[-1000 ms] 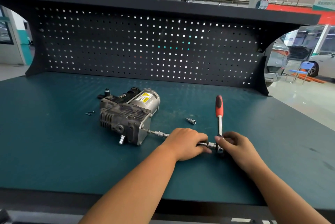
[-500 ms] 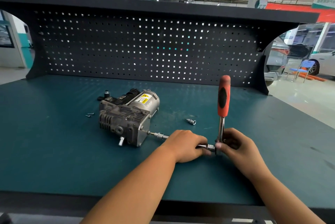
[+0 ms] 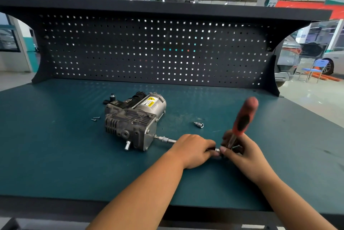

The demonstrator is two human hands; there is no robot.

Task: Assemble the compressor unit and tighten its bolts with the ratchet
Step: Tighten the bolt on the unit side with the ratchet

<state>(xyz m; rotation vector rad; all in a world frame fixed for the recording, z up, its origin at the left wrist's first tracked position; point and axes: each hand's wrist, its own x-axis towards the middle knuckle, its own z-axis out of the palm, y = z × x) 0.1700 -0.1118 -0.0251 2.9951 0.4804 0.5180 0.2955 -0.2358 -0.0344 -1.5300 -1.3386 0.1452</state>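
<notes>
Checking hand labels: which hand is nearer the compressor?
Left. The left hand grips the extension bar just right of the compressor. The right hand is farther right, holding the ratchet near its head.

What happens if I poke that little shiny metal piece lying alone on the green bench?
The loose socket would probably roll, since it looks round and lies on its side on the flat bench. It looks like solid metal, so likely stiff and heavy for its size, maybe slippery.
</notes>
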